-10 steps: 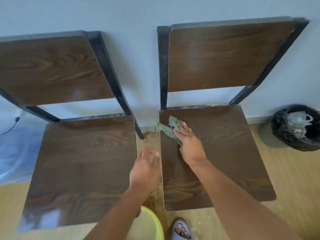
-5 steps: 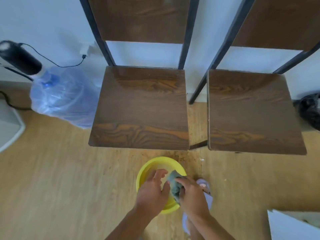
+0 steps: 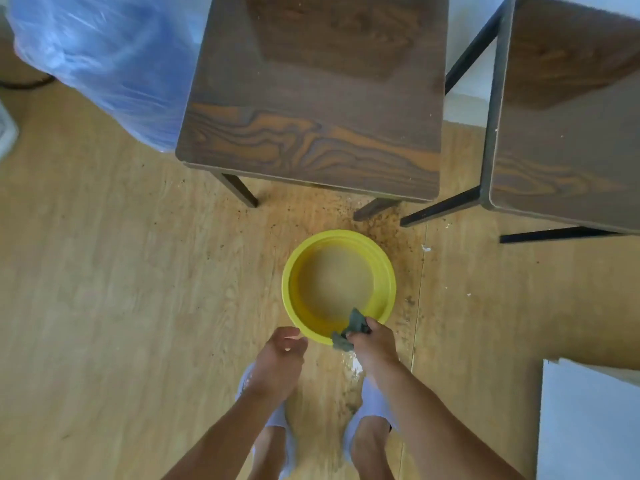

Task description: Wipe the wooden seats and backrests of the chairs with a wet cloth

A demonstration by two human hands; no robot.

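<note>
Low in the middle of the frame, the right hand (image 3: pixel 374 344) is clenched around a grey-green cloth (image 3: pixel 350 330), which sits bunched over the near rim of the yellow basin (image 3: pixel 388 271); its long axis slants from lower left to upper right, one tip pointing up into the basin. The left hand (image 3: pixel 280 358) is loosely curled and empty beside it. Two wooden chair seats (image 3: pixel 311 109) fill the upper frame.

A crumpled grey-green cloth (image 3: pixel 350 331) sits bunched at lower centre of the frame. Two dark wood-grain chair seats, left seat (image 3: pixel 311 98) and right seat (image 3: pixel 568 116), fill the top, side by side, apart.
</note>
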